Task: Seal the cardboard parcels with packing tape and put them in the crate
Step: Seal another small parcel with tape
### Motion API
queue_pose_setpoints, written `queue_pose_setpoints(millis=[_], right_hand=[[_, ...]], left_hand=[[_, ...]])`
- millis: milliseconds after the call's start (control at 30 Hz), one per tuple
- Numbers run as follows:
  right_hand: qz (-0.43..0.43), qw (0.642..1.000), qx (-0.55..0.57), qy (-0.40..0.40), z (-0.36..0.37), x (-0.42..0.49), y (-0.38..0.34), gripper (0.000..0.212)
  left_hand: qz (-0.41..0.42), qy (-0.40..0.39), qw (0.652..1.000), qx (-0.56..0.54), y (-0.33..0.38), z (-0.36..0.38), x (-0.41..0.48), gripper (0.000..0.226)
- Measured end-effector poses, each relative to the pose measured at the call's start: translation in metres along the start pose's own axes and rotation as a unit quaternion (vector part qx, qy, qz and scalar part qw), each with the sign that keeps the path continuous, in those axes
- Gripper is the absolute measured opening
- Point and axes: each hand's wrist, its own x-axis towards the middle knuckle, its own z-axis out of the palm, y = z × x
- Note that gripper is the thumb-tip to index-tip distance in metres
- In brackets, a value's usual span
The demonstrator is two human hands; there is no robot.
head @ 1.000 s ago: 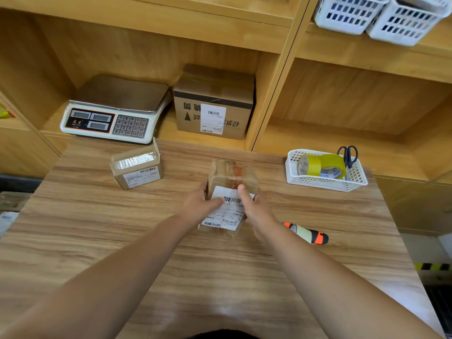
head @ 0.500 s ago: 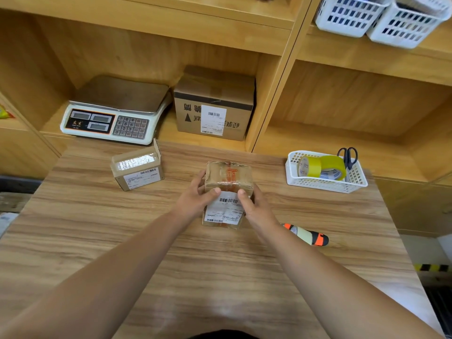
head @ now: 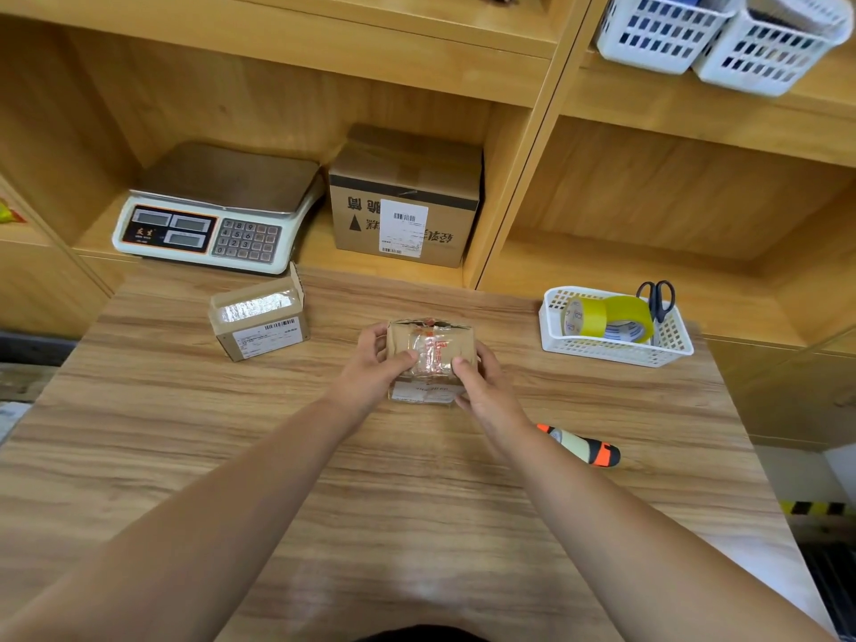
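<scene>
Far left on the shelf we see a scale [head: 217, 215], and in front of it on the table [head: 417, 502] a small box [head: 259, 322] with one flap up and shiny filling showing. We judge it is not sealed yet and parked there to wait its turn. A bigger box [head: 403, 201] sits on the shelf behind, out of the working space. At the centre, the left hand [head: 370, 368] grips the left side of the parcel [head: 431, 349], fingers curled round its far edge and thumb pressed on top. The parcel rests on the table, its top face covered in wrinkled clear tape with red print and its label on the near side. The right hand [head: 486, 391] clasps the right side in the same way, thumb on top. We think the two-sided hold keeps the parcel steady while the seam is checked or pressed flat. Right of that wrist lies a knife [head: 583, 449], close by for cutting. Further right, a basket [head: 602, 352] holds the tape [head: 607, 317] and scissors [head: 657, 294] within easy reach. We can pick out no crate. Against a second ago, the parcel has been rolled toward us. Its label then faced up under both thumbs, and now the taped face is on top.
</scene>
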Motion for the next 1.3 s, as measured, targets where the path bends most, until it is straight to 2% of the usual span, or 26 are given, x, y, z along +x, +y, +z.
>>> queue_pose_setpoints(millis=[133,233,300,367,433,533,567,667,733,800,933,1100,1300], right_hand=[[-0.007,1.0,-0.011,-0.017,-0.001,0.0,0.0,0.039],[-0.016,0.999,-0.028,-0.039,-0.005,-0.003,-0.002,0.055],[-0.02,0.998,-0.038,-0.051,-0.007,-0.004,-0.004,0.065],[-0.017,0.997,-0.043,-0.06,-0.009,-0.004,-0.008,0.074],[-0.013,0.996,-0.053,-0.066,-0.011,-0.004,-0.013,0.072],[-0.001,0.996,-0.061,-0.068,-0.012,-0.004,-0.015,0.072],[0.006,0.996,-0.059,-0.059,-0.012,-0.004,-0.016,0.07],[0.016,0.998,-0.061,-0.006,-0.015,-0.002,-0.008,0.053],[0.02,0.999,-0.041,0.027,-0.018,-0.001,-0.001,0.039],[0.026,0.999,-0.013,0.019,-0.017,-0.003,0.0,0.028],[0.025,0.999,0.025,0.016,-0.015,-0.006,-0.002,0.031],[-0.004,0.999,0.021,0.03,-0.011,-0.005,-0.003,0.026],[-0.029,0.997,-0.012,0.069,-0.012,-0.007,-0.005,0.018]], left_hand=[[-0.008,-0.028,0.999,0.029,0.0,-0.006,-0.001,0.072],[-0.005,-0.1,0.989,0.109,-0.001,-0.009,-0.006,0.09],[0.005,-0.093,0.986,0.139,-0.007,-0.011,-0.003,0.096],[0.016,-0.057,0.989,0.135,-0.01,-0.014,-0.001,0.093],[0.009,-0.038,0.994,0.103,-0.008,-0.013,0.0,0.084],[-0.029,0.045,0.998,0.016,0.001,-0.011,0.001,0.047],[-0.05,0.082,0.995,-0.032,0.003,-0.011,0.002,0.035],[-0.126,0.161,0.966,-0.159,0.007,-0.015,0.003,0.03],[-0.155,0.184,0.951,-0.193,0.007,-0.018,0.003,0.032],[-0.173,0.184,0.948,-0.193,0.005,-0.02,0.004,0.035],[-0.215,0.17,0.944,-0.182,0.0,-0.021,0.005,0.042],[-0.219,0.177,0.947,-0.156,0.001,-0.016,0.002,0.03],[-0.193,0.16,0.966,-0.065,0.004,-0.009,-0.001,0.058]])
